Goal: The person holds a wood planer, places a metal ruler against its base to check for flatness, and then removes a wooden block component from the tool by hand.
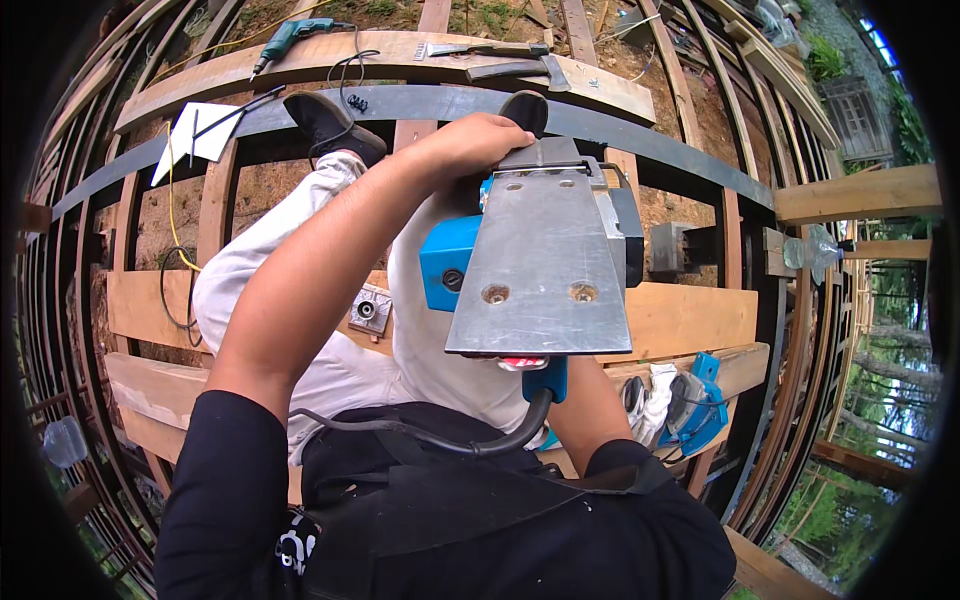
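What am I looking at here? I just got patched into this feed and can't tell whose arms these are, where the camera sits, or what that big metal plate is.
There is one picture, from a wide fisheye camera worn on a person's head, looking down; straight edges bend near the rim. The arms are that person's own. The person sits on a frame of wooden boards and dark metal beams above bare ground, legs in light trousers stretched forward. The metal plate is the flat sole of a blue electric planer, turned bottom-up. The left hand grips its far end; the right hand is hidden behind the tool, so its hold cannot be seen. A black cord runs from the planer across the lap. Farther off lie a green drill and a hatchet; another blue tool rests at the right.
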The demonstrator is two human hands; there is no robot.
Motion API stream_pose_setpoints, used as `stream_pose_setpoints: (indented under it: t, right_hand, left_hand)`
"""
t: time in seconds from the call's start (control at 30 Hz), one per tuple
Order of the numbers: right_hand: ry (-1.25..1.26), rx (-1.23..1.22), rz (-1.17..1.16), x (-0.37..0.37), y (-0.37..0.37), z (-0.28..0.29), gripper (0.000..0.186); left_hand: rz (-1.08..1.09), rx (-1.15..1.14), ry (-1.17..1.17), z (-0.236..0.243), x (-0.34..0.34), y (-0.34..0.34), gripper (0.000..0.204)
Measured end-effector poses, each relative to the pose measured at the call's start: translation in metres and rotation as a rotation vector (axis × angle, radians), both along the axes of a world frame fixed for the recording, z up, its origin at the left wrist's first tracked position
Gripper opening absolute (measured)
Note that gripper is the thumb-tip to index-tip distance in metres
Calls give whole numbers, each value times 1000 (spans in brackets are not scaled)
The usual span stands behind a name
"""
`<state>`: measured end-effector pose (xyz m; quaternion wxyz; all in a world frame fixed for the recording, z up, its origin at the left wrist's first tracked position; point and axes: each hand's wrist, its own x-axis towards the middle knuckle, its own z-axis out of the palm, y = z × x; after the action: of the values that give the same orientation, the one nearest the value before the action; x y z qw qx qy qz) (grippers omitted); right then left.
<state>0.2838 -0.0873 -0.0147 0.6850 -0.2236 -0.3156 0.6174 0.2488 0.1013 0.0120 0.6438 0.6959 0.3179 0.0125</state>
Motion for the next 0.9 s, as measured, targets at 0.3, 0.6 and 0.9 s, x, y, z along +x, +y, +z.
stream_pose_setpoints:
  t: [0.3, 0.6, 0.9]
  right_hand:
    - [-1, 7, 102, -18, 0, -21, 58]
    - [174, -65, -66, 1, 6, -44, 54]
    - [252, -92, -187, 14, 8, -58, 51]
  left_hand:
    - [22, 32, 59, -6, -2, 7, 43]
    - [4, 60, 44, -9, -4, 6, 42]
    - [3, 27, 91, -4, -1, 0, 42]
